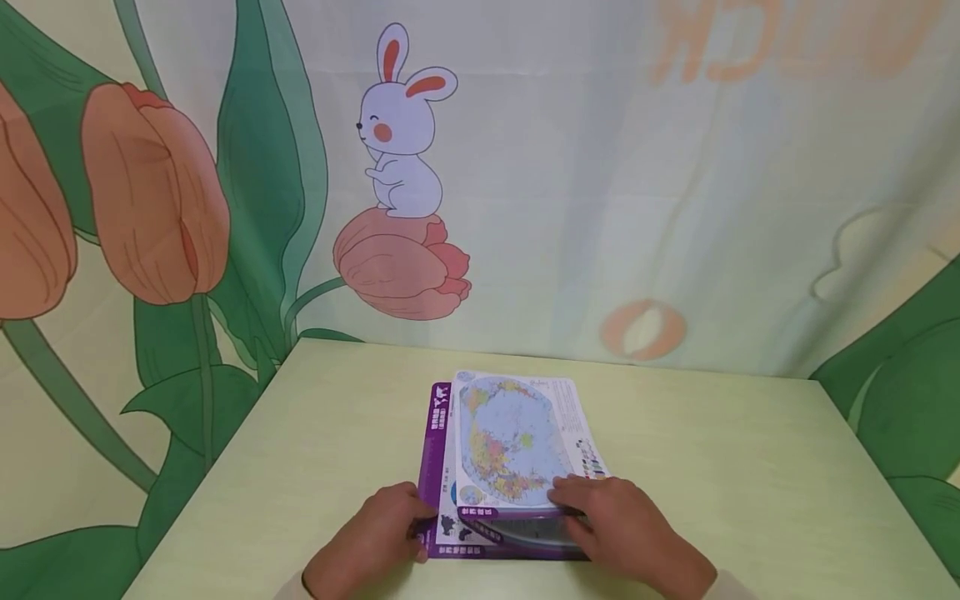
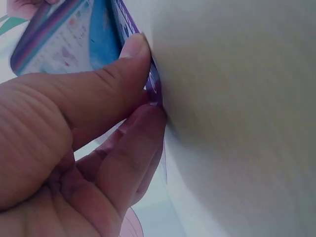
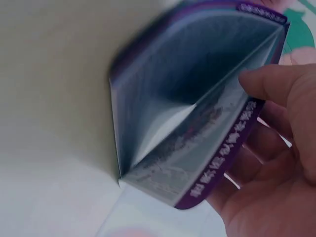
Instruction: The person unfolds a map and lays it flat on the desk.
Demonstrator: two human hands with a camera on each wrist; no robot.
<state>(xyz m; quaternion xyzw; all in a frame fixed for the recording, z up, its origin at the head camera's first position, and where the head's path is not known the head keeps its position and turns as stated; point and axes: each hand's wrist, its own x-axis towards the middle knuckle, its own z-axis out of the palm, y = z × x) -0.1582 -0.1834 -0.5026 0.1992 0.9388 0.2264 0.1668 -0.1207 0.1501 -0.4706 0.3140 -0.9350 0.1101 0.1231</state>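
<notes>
A folding world map [image 1: 513, 437] with purple borders lies in layers on the table, its printed upper panel slanting over a wider lower panel [image 1: 431, 450]. At the near left corner my left hand [image 1: 375, 529] pinches the lower panel's purple edge between thumb and fingers, close to the tabletop in the left wrist view. My right hand [image 1: 630, 529] grips the near right part of the upper panel. In the right wrist view the map's panels [image 3: 212, 148] stand apart in a V, with the thumb [image 3: 266, 83] on the inner side and the other fingers behind.
The pale yellow table [image 1: 750, 458] extends on both sides of the map. Behind it hangs a curtain [image 1: 540, 208] printed with tulips, leaves and a white rabbit.
</notes>
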